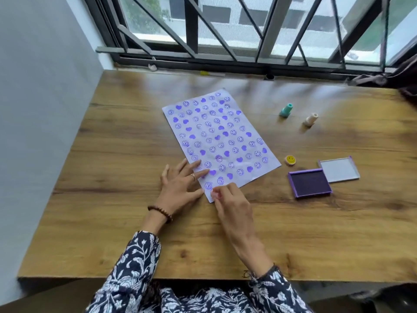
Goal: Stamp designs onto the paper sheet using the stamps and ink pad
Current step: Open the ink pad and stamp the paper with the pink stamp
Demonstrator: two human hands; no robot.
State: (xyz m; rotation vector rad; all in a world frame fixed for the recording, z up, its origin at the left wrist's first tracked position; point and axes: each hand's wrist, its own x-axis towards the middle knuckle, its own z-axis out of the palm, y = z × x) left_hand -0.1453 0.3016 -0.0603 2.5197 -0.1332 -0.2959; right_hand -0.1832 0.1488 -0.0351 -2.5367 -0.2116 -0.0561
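A: Where is the white paper sheet covered in purple smiley and heart prints [220, 141]?

B: It lies flat and slanted on the wooden desk [112, 222], its near corner right under both hands. The left hand [180, 182] rests on the sheet's near left edge with straight, spread fingers, a wide grip holding nothing, a ring on one finger and a dark bead bracelet [160, 213] at the wrist.

A: And the other?

B: The right hand [230, 203] sits just beside the left, fingertips bunched at the sheet's near corner. Its grip is narrow, and I cannot tell if it pinches the paper or only touches it.

A: The inking things?

B: To the right of the right hand, well apart, sits the open purple square ink pad [309, 182], with its pale lid [338, 169] touching its far right corner. Just beyond, between pad and sheet, lies the small round yellow smiley stamp [290, 159]. Farther off stand a teal plastic stamp [286, 110] and a cream plastic stamp [311, 119], near each other.

A: Anything else?

B: Dark floral-print sleeves [135, 263] cover both arms, and a barred window [248, 30] runs along the desk's far edge.
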